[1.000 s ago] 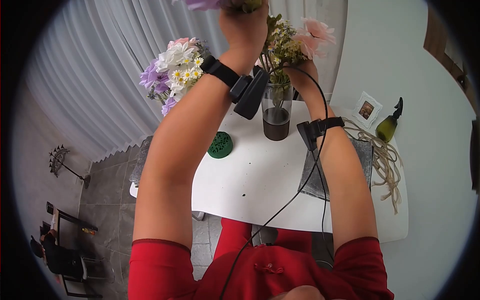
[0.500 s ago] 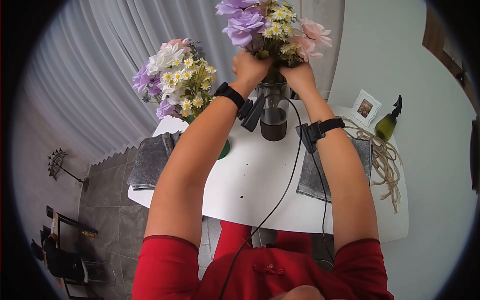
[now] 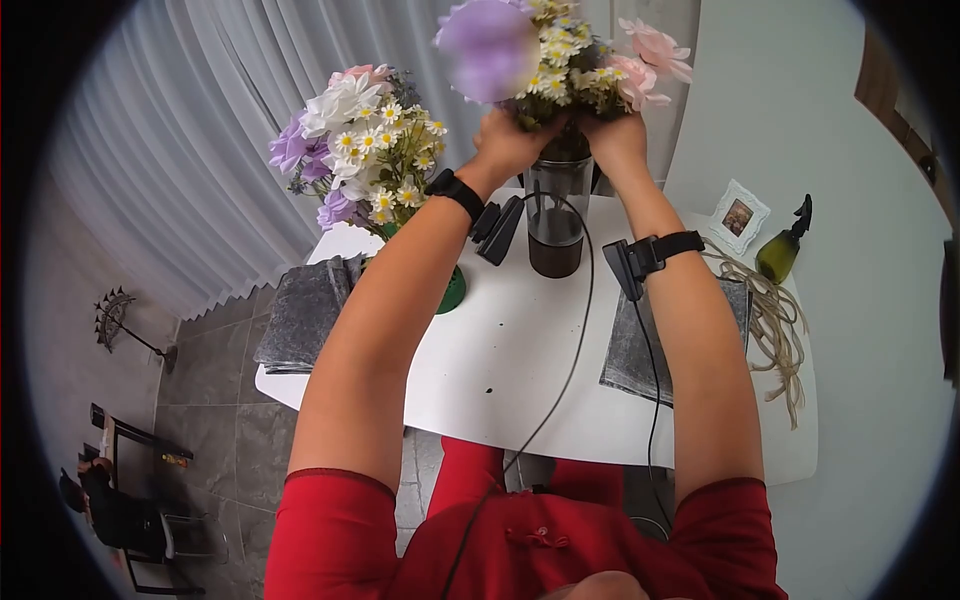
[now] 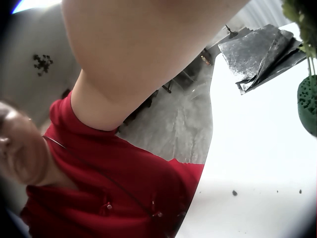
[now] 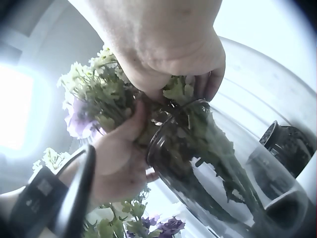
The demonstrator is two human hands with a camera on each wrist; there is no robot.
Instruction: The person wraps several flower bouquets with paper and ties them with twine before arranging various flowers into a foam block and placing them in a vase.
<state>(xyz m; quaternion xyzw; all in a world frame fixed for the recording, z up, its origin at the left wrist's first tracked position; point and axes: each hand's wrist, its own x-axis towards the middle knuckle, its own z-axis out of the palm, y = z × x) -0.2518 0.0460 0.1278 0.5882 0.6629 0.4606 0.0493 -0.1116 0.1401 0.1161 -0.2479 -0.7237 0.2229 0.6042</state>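
In the head view a tall glass vase (image 3: 560,190) with a dark lower part stands on the white table (image 3: 480,350). A bouquet (image 3: 560,75) of purple and pink roses and small daisies rises from its mouth. The left hand (image 3: 508,145) grips the bouquet low on its left side; opposite it, the right hand (image 3: 616,148) holds it too. Seen from the right wrist, both hands sit right at the vase rim (image 5: 171,121), fingers around the leafy stems (image 5: 218,148), which reach down inside the glass. The left wrist view leaves the left hand out.
Left of the vase, a second bouquet (image 3: 375,150) stands in a green pierced holder (image 3: 453,292). Dark grey folded sheets (image 3: 300,310) lie at the left, more sheets (image 3: 635,350) at the right. Cord strands (image 3: 780,340), a photo frame (image 3: 740,215) and a green spray bottle (image 3: 778,258) line the right side.
The left hand has come down from high above the vase with its purple roses, to the vase mouth beside the right hand. Since half a second ago the flowers have shifted slightly.
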